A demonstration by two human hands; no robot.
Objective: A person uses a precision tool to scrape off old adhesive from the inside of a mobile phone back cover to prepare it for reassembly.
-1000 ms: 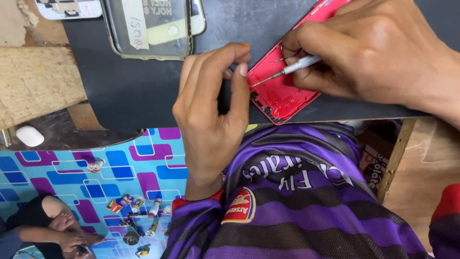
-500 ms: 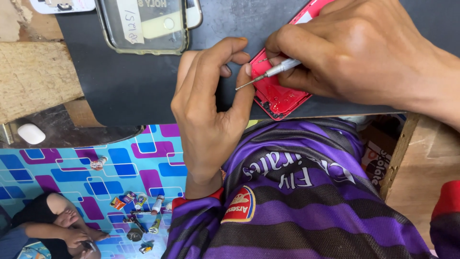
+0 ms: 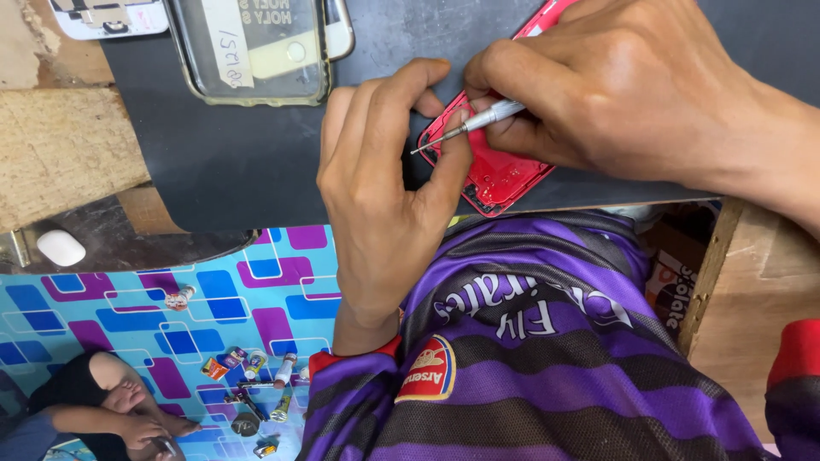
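- Head view: the red rectangular phone frame (image 3: 500, 175) is lying on the dark grey mat (image 3: 248, 154) covering the table, partly hidden under both hands.
- The left hand (image 3: 384, 192) is resting just beside the frame's left edge, fingers curled loosely, its thumb pressing on the frame and grasping nothing.
- The right hand (image 3: 632, 94) is lying over the frame's upper part, pinching a thin silver metal screwdriver (image 3: 465, 126) whose tip is pointing at the frame's upper left corner.
- A clear plastic tray (image 3: 252, 51) is sitting well apart at the mat's far side.
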